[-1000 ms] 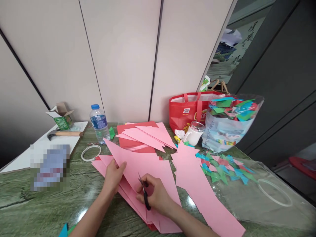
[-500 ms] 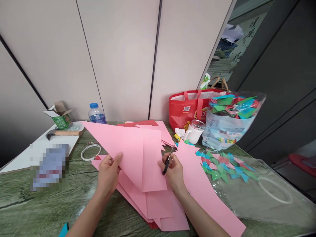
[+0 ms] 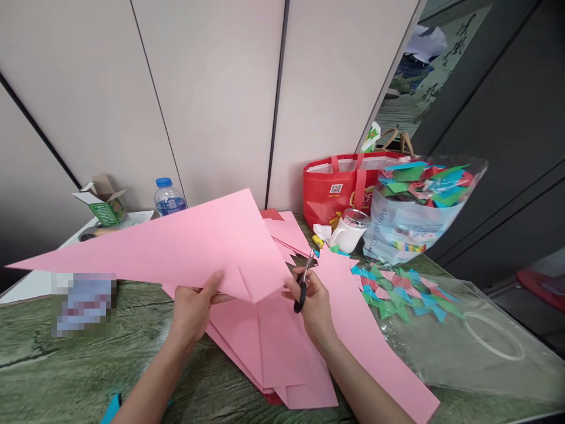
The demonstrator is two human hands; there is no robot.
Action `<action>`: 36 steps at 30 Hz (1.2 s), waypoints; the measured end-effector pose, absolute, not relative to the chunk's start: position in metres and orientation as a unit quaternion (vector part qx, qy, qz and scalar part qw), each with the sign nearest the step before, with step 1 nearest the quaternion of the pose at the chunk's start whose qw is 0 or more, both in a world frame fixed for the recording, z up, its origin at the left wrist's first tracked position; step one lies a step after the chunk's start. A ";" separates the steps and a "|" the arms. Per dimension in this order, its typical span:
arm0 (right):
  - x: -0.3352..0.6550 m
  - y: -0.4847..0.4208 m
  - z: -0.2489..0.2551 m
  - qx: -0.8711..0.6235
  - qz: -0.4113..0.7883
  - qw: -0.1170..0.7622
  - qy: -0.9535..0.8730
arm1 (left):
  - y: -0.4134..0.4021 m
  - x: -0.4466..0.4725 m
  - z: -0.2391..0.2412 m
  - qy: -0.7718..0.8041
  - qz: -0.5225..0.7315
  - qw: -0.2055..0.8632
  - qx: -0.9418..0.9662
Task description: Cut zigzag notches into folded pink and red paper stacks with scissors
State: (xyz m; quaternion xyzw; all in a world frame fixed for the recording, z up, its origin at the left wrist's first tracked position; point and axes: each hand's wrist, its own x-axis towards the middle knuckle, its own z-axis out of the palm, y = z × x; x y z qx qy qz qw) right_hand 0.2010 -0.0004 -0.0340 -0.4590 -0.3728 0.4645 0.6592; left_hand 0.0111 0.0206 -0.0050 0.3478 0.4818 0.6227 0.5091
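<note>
Sheet (image 3: 189, 244) (pink, pointed end out to the left) is up in front of both hands, above the pile (image 3: 285, 353). Left hand (image 3: 190, 309) pinches its lower edge, thumb on top, fingers underneath. Right hand (image 3: 318, 303) is curled around scissors (image 3: 302, 290), blades pointing up and away; its thumb and fingertips are at the sheet's right edge, can't tell if gripping it.

Left fingers mostly hidden under sheet. Scissor handles partly covered by right hand; can't tell if blades are apart. Sheet blocks bottle (image 3: 171, 204) bottom, most of hammer (image 3: 90, 234) and part of the pile. Blurred item (image 3: 83, 303) at left is pixelated, unreadable. Blue scrap (image 3: 111, 409) cut off at bottom edge, by left forearm. Both forearms run out of frame.
</note>
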 end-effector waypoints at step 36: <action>0.173 -0.022 -0.039 -0.463 0.458 0.685 -0.326 | 0.007 0.026 -0.004 0.517 0.576 0.517 0.365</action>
